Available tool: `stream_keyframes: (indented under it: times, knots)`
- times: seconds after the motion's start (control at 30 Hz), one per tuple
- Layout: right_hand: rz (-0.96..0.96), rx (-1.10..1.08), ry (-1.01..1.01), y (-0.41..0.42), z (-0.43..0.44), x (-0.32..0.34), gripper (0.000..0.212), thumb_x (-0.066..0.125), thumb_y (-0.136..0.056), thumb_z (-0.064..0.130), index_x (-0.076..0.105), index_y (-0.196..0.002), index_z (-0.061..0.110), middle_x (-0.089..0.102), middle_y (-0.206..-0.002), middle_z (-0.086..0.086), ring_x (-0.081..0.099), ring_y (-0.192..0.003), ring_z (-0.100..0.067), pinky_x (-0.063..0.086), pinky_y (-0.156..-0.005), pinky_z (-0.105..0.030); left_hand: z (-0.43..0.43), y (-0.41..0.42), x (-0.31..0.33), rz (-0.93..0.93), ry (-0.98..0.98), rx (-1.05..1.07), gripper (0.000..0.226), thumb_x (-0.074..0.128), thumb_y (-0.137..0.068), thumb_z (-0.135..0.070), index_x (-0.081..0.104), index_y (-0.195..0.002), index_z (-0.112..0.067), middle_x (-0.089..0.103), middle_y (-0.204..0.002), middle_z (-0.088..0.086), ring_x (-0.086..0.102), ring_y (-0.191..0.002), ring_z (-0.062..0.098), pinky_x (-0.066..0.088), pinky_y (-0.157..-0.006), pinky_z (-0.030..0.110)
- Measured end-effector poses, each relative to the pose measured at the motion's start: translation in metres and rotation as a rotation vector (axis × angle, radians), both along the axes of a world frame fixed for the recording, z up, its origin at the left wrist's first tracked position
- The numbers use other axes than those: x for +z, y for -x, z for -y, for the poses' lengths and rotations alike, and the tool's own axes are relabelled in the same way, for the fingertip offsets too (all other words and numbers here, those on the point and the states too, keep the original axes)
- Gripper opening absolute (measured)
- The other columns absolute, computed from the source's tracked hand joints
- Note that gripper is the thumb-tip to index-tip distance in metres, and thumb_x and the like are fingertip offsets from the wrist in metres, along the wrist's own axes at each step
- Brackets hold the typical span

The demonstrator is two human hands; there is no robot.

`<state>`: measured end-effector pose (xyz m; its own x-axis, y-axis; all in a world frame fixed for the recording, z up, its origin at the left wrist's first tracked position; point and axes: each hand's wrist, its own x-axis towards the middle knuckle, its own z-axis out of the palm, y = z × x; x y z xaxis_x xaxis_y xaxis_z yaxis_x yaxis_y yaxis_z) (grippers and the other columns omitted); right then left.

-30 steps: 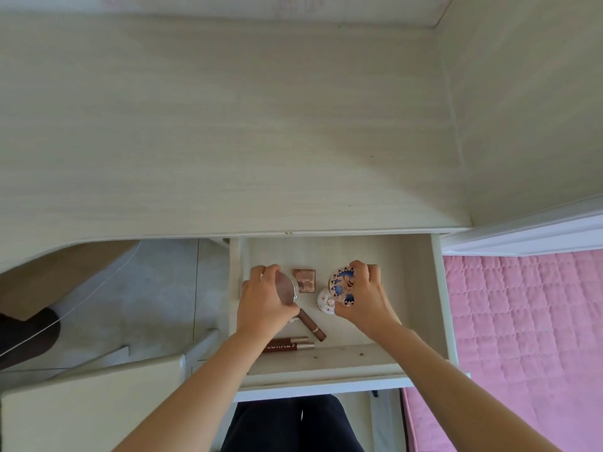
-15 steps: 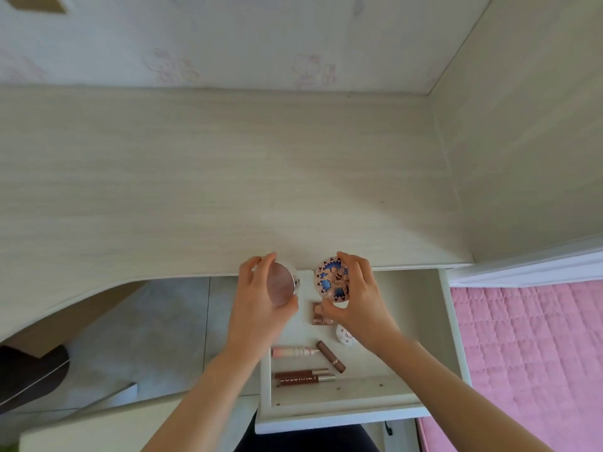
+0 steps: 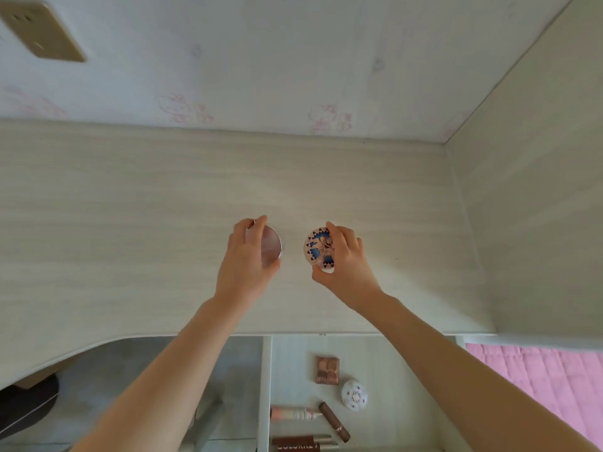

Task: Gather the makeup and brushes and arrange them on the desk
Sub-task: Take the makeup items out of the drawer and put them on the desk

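Note:
My left hand (image 3: 246, 264) grips a round pink compact (image 3: 270, 245) over the middle of the pale wooden desk (image 3: 130, 207). Beside it, my right hand (image 3: 346, 264) holds a round compact with a blue and pink pattern (image 3: 318, 249) by its rim. In the open drawer (image 3: 266, 386) below the desk edge lie a small brown eyeshadow palette (image 3: 327, 369), a small round white case (image 3: 354, 395), a pink tube (image 3: 293, 413), a brown lipstick (image 3: 334, 421) and a dark brown tube (image 3: 303, 442).
A wall with faint pink drawings (image 3: 293, 76) rises behind the desk, with a gold socket plate (image 3: 42, 31) at top left. A side panel (image 3: 535, 190) closes the desk on the right. A pink quilt (image 3: 538, 386) lies at lower right.
Both hands rose out of the drawer with their compacts and moved forward over the desk top. The view tilted up toward the wall.

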<state>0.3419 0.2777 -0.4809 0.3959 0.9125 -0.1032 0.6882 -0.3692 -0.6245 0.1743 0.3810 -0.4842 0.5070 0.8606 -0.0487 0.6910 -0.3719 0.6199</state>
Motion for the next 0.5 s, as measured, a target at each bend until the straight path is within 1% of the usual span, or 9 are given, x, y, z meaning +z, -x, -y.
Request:
stream_keyframes:
  times: [0.07,0.17,0.27,0.33,0.43,0.5]
  knots:
    - [0.024,0.017,0.020,-0.012,-0.023,-0.006,0.083,0.070,-0.077,0.021,0.026,-0.147,0.011,0.034,-0.139,-0.006,0.034,-0.122,-0.027,0.039,-0.096,-0.027,-0.017,-0.014,-0.003,-0.030,-0.002,-0.010,0.079,0.073,-0.079,-0.020,0.031,-0.146,-0.019,0.033,-0.142,0.005,0.042,-0.125,0.025,0.050,-0.090,0.040]
    - [0.067,0.044,0.053,-0.026,-0.052,-0.018,0.084,0.069,-0.078,0.022,0.024,-0.148,0.012,0.032,-0.141,-0.006,0.032,-0.125,-0.029,0.041,-0.098,-0.032,-0.038,-0.030,-0.010,-0.073,-0.002,-0.010,0.080,0.073,-0.079,-0.020,0.030,-0.146,-0.020,0.029,-0.145,0.004,0.039,-0.129,0.025,0.053,-0.085,0.043]
    - [0.133,0.082,0.056,-0.033,-0.072,-0.029,0.082,0.068,-0.079,0.022,0.025,-0.148,0.008,0.034,-0.141,-0.011,0.036,-0.123,-0.033,0.042,-0.101,-0.039,-0.050,-0.038,-0.018,-0.121,0.003,-0.011,0.079,0.072,-0.080,-0.021,0.030,-0.146,-0.019,0.029,-0.146,0.005,0.037,-0.130,0.025,0.053,-0.082,0.043]
    - [0.182,0.120,0.061,-0.033,-0.078,-0.035,0.080,0.067,-0.080,0.022,0.026,-0.147,0.007,0.035,-0.140,-0.014,0.038,-0.121,-0.035,0.041,-0.101,-0.041,-0.054,-0.040,-0.023,-0.144,0.009,-0.019,0.078,0.071,-0.080,-0.020,0.030,-0.146,-0.019,0.030,-0.146,0.005,0.037,-0.131,0.026,0.053,-0.081,0.043]
    - [0.242,0.164,0.060,-0.032,-0.083,-0.041,0.078,0.070,-0.078,0.023,0.033,-0.144,0.003,0.042,-0.136,-0.019,0.045,-0.114,-0.038,0.045,-0.096,-0.044,-0.056,-0.041,-0.027,-0.169,0.022,-0.025,0.079,0.070,-0.080,-0.020,0.029,-0.147,-0.020,0.029,-0.147,0.003,0.034,-0.132,0.025,0.052,-0.082,0.041]
    - [0.290,0.178,0.057,-0.031,-0.084,-0.047,0.078,0.075,-0.072,0.024,0.042,-0.138,-0.001,0.050,-0.127,-0.022,0.052,-0.105,-0.040,0.050,-0.087,-0.047,-0.058,-0.043,-0.027,-0.215,0.025,-0.028,0.077,0.067,-0.081,-0.020,0.027,-0.147,-0.021,0.028,-0.149,0.001,0.031,-0.134,0.024,0.051,-0.084,0.041]
